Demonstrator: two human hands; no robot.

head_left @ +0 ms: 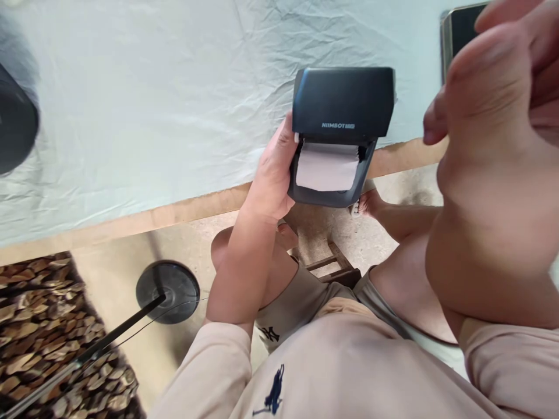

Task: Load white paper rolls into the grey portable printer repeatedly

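Observation:
A dark label printer (343, 105) marked NIIMBOT is held above the table edge by my left hand (275, 174), which is wrapped around its left side. Its lid stands raised, and a roll of white label paper (327, 166) shows in the bay. My right hand (502, 87) is raised close to the camera at the upper right, apart from the printer. Its fingers are loosely bent and spread, and nothing shows in them. Behind that hand, partly hidden, lies a dark flat object with a light rim (458, 35).
A pale wrinkled cloth (144, 105) covers the table, with a wooden edge (183, 212) in front. Another dark object (15, 122) sits at the far left. On the floor are a stand with a round black base (174, 276), stacked firewood (43, 326) and a wooden stool (334, 262).

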